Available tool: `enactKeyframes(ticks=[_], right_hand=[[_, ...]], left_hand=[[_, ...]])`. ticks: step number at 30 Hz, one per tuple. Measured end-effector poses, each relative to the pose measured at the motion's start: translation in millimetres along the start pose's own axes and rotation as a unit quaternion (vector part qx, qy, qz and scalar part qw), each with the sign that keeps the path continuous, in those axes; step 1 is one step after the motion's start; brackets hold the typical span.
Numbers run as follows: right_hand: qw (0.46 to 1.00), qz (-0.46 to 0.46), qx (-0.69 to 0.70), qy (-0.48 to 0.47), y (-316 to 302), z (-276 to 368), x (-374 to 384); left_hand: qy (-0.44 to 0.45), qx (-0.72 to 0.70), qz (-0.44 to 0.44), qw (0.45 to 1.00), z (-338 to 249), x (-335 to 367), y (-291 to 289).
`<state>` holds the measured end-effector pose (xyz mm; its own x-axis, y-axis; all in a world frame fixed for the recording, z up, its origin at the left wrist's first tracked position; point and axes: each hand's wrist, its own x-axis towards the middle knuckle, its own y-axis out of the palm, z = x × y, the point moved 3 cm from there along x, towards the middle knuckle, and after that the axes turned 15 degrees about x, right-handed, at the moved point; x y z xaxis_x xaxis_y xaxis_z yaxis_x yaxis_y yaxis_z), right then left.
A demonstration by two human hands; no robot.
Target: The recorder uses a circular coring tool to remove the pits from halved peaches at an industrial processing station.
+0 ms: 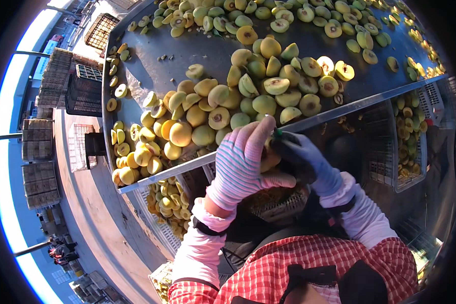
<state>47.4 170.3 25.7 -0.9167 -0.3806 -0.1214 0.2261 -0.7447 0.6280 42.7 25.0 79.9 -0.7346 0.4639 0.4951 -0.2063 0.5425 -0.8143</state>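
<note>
My left hand (245, 164), in a pink and white striped glove, is closed around a yellow-brown peach (270, 160), mostly hidden by the fingers. My right hand (301, 159), in a blue glove with dark fingers, is closed and pressed against the same fruit. A small green tip (277, 133) shows at its fingers; the rest of that object is hidden. Both hands are just on my side of the metal table's raised edge (334, 112). Beyond the edge lies a heap of whole and halved yellow-green peaches (219, 96), some cut faces showing brown centres.
More peach halves (334, 28) cover the table's far side. Below the edge are a crate of peach halves (169, 202) at left and a grey crate (396, 182) at right. Stacked crates (38, 185) and a black crate (83, 93) stand on the floor farther left.
</note>
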Motion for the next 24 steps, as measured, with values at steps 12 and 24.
enactKeyframes(ticks=[12,24], right_hand=[[0.982,-0.101,0.158,-0.021,26.6,-82.2,-75.4],[0.924,-0.007,-0.36,-0.131,48.5,-63.1,-101.9]], left_hand=[[-0.474,-0.359,-0.133,0.793,-58.0,-128.2,22.0],[-0.485,-0.313,-0.236,0.782,-62.8,-132.3,24.2]])
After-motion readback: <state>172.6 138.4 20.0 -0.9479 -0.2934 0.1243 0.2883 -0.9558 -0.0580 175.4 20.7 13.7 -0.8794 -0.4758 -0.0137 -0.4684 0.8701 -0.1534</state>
